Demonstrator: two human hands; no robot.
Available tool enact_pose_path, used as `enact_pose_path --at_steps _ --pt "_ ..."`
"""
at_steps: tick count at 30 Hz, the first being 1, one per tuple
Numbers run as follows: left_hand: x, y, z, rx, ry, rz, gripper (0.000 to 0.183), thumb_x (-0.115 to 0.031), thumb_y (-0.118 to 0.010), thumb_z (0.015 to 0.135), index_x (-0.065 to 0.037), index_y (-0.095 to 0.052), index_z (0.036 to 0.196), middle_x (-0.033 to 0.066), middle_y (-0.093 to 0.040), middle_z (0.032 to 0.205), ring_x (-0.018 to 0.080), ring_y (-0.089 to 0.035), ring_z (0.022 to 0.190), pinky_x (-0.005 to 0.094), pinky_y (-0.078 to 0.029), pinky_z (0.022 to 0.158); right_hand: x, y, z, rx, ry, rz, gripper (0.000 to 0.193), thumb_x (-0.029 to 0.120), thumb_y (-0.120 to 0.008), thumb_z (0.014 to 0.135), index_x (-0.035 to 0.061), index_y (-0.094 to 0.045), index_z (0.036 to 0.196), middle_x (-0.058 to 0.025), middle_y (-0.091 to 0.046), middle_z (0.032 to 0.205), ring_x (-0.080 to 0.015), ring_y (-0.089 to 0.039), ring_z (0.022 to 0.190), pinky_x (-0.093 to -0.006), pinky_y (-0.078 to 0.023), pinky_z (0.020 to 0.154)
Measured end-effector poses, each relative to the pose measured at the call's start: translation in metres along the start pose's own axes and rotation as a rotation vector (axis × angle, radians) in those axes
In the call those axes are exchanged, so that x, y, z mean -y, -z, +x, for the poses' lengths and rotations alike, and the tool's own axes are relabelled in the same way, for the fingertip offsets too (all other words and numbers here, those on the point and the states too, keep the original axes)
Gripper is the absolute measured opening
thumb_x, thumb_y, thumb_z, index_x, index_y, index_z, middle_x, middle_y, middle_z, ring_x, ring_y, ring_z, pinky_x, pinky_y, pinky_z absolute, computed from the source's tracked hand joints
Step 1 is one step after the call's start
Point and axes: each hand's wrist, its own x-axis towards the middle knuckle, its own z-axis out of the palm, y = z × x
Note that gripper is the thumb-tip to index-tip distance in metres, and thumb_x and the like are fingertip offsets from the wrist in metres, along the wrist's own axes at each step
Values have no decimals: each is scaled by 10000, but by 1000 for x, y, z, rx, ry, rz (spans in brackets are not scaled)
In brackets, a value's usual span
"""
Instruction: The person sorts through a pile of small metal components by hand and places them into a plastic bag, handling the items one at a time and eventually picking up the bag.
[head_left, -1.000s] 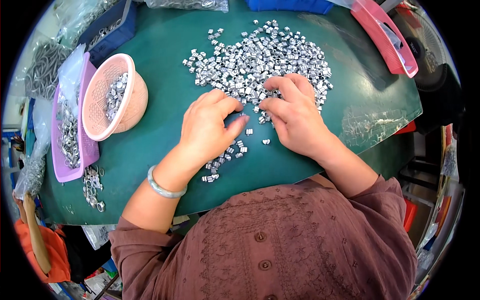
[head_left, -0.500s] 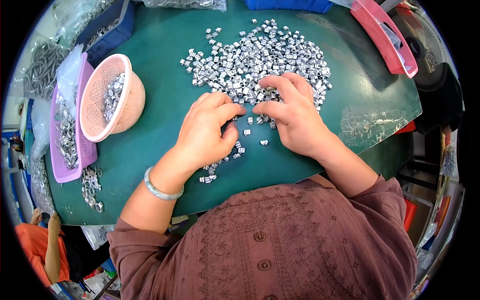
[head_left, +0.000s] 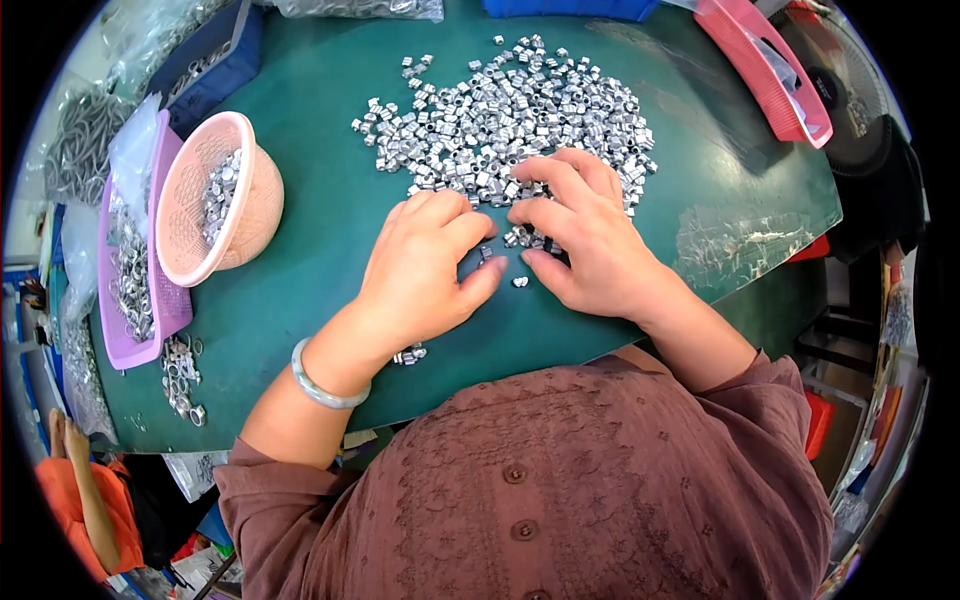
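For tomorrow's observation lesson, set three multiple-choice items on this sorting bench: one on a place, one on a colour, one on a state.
1. Where is the round pink plastic basket?
A. left of the hands
B. right of the hands
C. on the lap

2. What colour is the table top?
A. white
B. dark green
C. yellow

3. How do the hands lie?
A. raised
B. clasped together
C. fingers down on the small silver metal pieces

Key: 1 A, it stands by the left hand. 2 B, green shows all round. 3 C, the right hand too presses at the pile's near edge.
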Motion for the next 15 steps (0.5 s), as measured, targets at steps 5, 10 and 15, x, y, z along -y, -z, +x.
enact_pose_path --at_steps 5,10,15 --pt "-5 -14 5 -52 -20 71 211 -96 -755 722 -62 -673 914 70 -577 842 278 -562 806 391 -451 748 2 0 -3 -13 -2 -26 283 68 -723 692 79 -655 966 -112 -525 1276 -379 -413 1235 -516 -318 1019" --pt "-4 -14 5 -48 3 93 193 -67 -733 717 -63 -664 898 65 -559 820 279 -560 805 397 -447 744 0 -1 -8 -24 -8 -14 256 57 -714 694 87 -654 940 -116 -525 1280 -384 -414 1236 -519 -316 1022" --pt "-7 -11 5 -51 23 68 208 -38 -712 697 -67 -667 898 70 -573 848 272 -574 835 384 -444 780 -2 0 -13 -33 -14 17 216 36 -698 700 105 -669 903 -121 -528 1283 -384 -423 1232 -514 -318 1023"
